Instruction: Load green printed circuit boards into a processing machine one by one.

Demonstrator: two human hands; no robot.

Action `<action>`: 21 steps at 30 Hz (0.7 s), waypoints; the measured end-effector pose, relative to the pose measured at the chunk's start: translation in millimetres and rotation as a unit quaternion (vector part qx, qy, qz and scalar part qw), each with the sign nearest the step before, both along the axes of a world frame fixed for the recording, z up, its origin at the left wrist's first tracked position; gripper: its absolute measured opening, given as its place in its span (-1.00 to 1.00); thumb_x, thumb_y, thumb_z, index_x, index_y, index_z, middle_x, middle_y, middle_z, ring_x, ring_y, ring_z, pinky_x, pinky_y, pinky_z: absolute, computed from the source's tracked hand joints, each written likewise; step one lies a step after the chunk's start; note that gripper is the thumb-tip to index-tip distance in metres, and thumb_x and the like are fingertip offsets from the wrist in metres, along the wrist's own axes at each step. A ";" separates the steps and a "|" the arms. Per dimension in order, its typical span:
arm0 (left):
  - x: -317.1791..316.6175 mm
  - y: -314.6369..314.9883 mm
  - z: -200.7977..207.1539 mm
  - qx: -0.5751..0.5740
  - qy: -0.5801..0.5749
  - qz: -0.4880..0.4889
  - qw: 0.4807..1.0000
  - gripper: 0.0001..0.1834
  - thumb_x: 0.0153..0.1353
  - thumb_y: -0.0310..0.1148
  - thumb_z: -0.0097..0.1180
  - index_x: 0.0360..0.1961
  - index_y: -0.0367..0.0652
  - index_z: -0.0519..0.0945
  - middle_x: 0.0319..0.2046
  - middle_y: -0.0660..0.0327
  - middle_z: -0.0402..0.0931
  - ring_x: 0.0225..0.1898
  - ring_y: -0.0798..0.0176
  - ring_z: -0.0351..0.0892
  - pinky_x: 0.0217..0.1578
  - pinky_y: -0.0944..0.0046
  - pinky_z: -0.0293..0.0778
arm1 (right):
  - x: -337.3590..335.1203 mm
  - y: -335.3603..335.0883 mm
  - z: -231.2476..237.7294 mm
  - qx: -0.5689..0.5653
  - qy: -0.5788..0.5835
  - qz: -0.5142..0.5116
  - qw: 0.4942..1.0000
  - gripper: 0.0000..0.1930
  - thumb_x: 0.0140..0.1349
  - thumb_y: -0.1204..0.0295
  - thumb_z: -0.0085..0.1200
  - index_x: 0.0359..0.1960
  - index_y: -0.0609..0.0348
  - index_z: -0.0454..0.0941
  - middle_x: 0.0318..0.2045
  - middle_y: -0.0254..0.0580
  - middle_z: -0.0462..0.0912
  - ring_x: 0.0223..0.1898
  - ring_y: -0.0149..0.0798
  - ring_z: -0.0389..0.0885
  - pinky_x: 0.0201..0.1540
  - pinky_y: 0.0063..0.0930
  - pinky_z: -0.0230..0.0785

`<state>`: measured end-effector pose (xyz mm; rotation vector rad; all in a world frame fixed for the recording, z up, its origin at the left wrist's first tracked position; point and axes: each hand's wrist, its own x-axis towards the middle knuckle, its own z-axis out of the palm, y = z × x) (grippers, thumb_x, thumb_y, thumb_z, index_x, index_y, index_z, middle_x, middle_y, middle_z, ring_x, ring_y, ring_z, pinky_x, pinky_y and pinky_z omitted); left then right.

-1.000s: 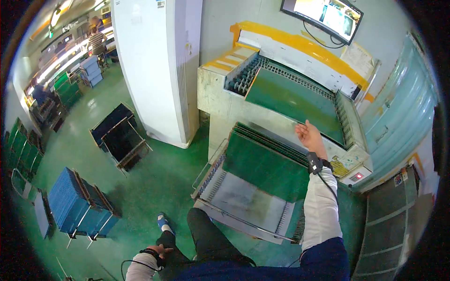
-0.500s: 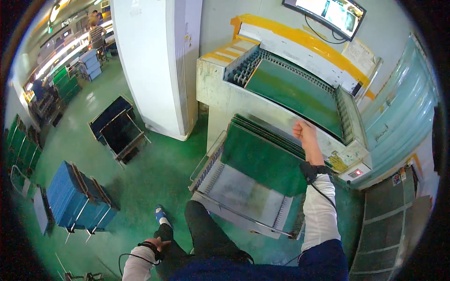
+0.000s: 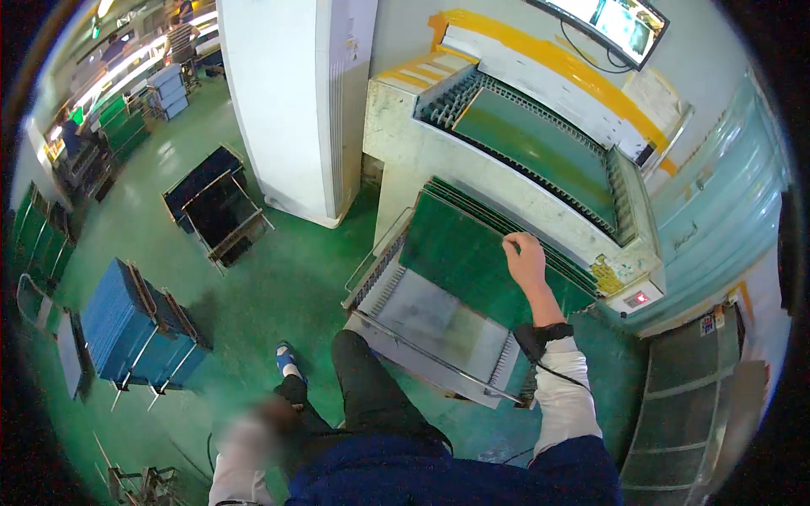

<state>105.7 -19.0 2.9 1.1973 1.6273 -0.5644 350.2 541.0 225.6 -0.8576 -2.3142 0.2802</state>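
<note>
My right hand (image 3: pixel 525 257) is at the upper edge of the front green panel (image 3: pixel 456 253), fingers curled and pressed together, with nothing visible in them. Whether the fingertips touch the panel I cannot tell. Several such panels stand one behind another, leaning in a grey slotted rack (image 3: pixel 443 305) with metal rails. Behind the rack is a pale machine (image 3: pixel 392 126) with rollers, and a green panel (image 3: pixel 540 156) lies flat on them. My left hand (image 3: pixel 283 413) is low by my left leg, smeared, so its fingers cannot be made out.
A white column (image 3: pixel 291 101) stands left of the machine. On the green floor are a dark rack (image 3: pixel 224 211) and a stack of blue sheets (image 3: pixel 126 325) on a metal frame. At the right are a bluish plastic curtain (image 3: pixel 709 194) and a dark framed panel (image 3: pixel 683 396). People work far left.
My right hand has come back from the machine's front edge to the panels in the rack. My left hand has moved slightly and is now blurred. The view has shifted a little.
</note>
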 end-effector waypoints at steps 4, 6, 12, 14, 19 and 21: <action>7.2 5.9 14.6 0.006 0.021 -0.011 1.000 -0.20 0.06 -0.38 -0.11 0.28 0.63 -0.05 0.27 -0.02 0.02 -0.04 -0.17 0.46 -0.15 -0.05 0.46 | 3.0 -12.6 0.4 0.050 -0.033 -0.011 0.998 -0.81 -0.04 0.48 0.16 -0.33 0.15 0.52 -0.30 -0.10 0.52 -0.15 0.01 0.44 -0.10 -0.19 0.32; 7.1 7.0 21.9 0.009 0.022 -0.010 1.000 -0.24 0.09 -0.35 -0.12 0.28 0.62 -0.02 0.25 -0.01 0.07 -0.04 -0.15 0.47 -0.14 -0.02 0.45 | 2.1 -15.1 2.1 0.054 -0.044 -0.015 0.997 -0.79 -0.04 0.47 0.17 -0.32 0.14 0.52 -0.30 -0.11 0.52 -0.15 0.00 0.44 -0.10 -0.19 0.32; 8.4 26.7 57.7 -0.056 -0.003 0.085 0.995 -0.15 -0.02 -0.31 0.06 0.28 0.60 -0.01 0.24 0.03 0.06 0.08 -0.13 0.33 -0.03 -0.03 0.39 | -2.9 -17.1 -1.2 0.098 -0.098 -0.041 0.989 -0.75 -0.07 0.42 0.20 -0.29 0.13 0.54 -0.26 -0.18 0.46 -0.14 -0.08 0.42 -0.11 -0.21 0.29; 10.1 32.4 77.0 -0.139 -0.020 0.161 0.977 0.06 -0.20 -0.36 0.27 0.29 0.59 -0.05 0.29 0.05 -0.04 0.22 -0.15 0.18 0.04 -0.11 0.34 | -9.7 -28.0 1.3 0.114 -0.123 -0.056 0.984 -0.74 -0.07 0.41 0.20 -0.29 0.13 0.54 -0.25 -0.20 0.45 -0.13 -0.10 0.41 -0.11 -0.21 0.28; 5.9 9.7 39.3 -0.057 -0.022 0.070 0.996 0.10 -0.25 -0.41 0.27 0.29 0.61 -0.06 0.31 0.04 -0.08 0.24 -0.14 0.17 0.05 -0.08 0.35 | -10.3 -45.9 3.3 0.125 -0.181 -0.075 0.973 -0.74 -0.07 0.41 0.19 -0.28 0.11 0.57 -0.22 -0.22 0.42 -0.09 -0.14 0.36 -0.05 -0.20 0.20; 5.9 14.0 46.4 -0.072 -0.023 0.093 0.993 0.09 -0.24 -0.43 0.25 0.29 0.60 -0.05 0.31 0.03 -0.08 0.24 -0.14 0.17 0.05 -0.07 0.35 | -8.1 -48.1 1.1 0.131 -0.185 -0.073 0.971 -0.74 -0.07 0.41 0.19 -0.28 0.12 0.57 -0.20 -0.22 0.43 -0.08 -0.13 0.36 -0.03 -0.19 0.18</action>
